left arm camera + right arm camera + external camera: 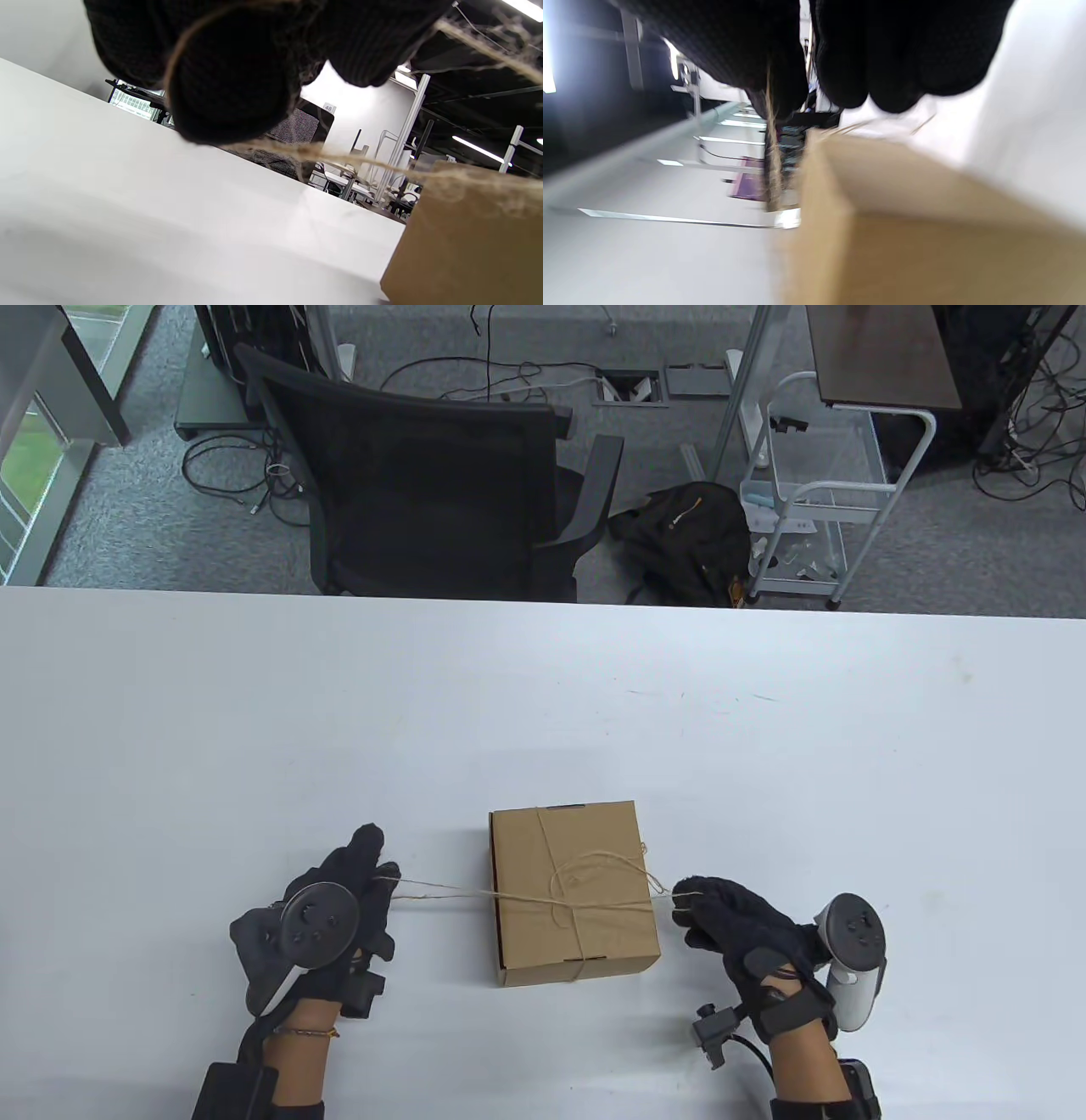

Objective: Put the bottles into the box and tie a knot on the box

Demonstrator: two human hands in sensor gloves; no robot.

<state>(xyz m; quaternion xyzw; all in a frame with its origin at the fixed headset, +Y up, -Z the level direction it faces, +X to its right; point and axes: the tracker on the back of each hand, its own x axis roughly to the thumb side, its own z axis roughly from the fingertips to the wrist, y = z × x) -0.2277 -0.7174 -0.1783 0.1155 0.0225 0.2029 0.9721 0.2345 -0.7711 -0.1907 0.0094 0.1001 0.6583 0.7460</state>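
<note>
While fuzzy twine (pixel 441 891) binds square cardboard box (pixel 573 891).

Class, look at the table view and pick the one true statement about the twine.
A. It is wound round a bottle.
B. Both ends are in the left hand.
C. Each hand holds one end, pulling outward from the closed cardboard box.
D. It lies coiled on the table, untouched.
C: the left hand and the right hand each pinch an end of the twine, which crosses the closed cardboard box.
</note>
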